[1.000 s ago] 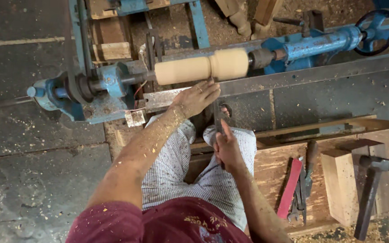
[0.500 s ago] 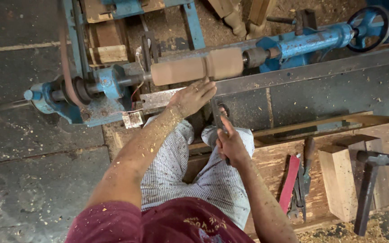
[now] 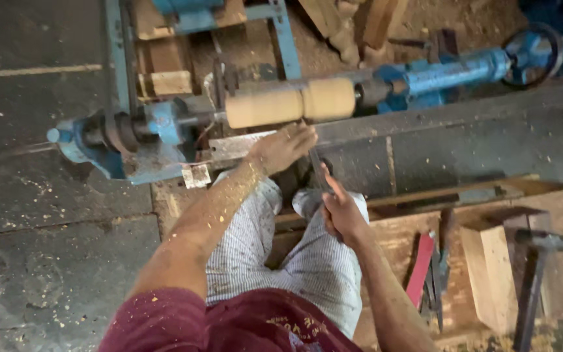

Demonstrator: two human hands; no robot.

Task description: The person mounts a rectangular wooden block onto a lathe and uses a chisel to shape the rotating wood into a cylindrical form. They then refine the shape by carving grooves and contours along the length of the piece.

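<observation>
While the pale wooden cylinder [image 3: 288, 104] sits held between the two blue ends of the lathe [image 3: 151, 130], the left hand [image 3: 285, 145] lies palm down on the metal rest bar [image 3: 242, 145] just below the wood, fingers closed over the blade end of a long turning tool [image 3: 316, 171], and the right hand [image 3: 340, 210] is wrapped tight around the tool's handle, lower down near the knee. The two hands are apart along the tool, both clamped on it. Doing this cut well seems to call for keeping the tool pressed flat on the bar, with the left hand steadying the tip and the right hand steering from the back, so the edge meets the wood lightly and does not dig in. The cylinder is smooth and cream coloured, with a narrow groove dividing it into a longer and a shorter part. The lathe is painted blue, worn and dusty, with a dark handwheel [image 3: 530, 53] at the far end. Sawdust speckles the forearm and the dark stone floor [image 3: 47, 261]. To the right lie a rough wooden block [image 3: 487, 274], a hammer [image 3: 534, 280] and a red-handled tool [image 3: 420, 270].
</observation>
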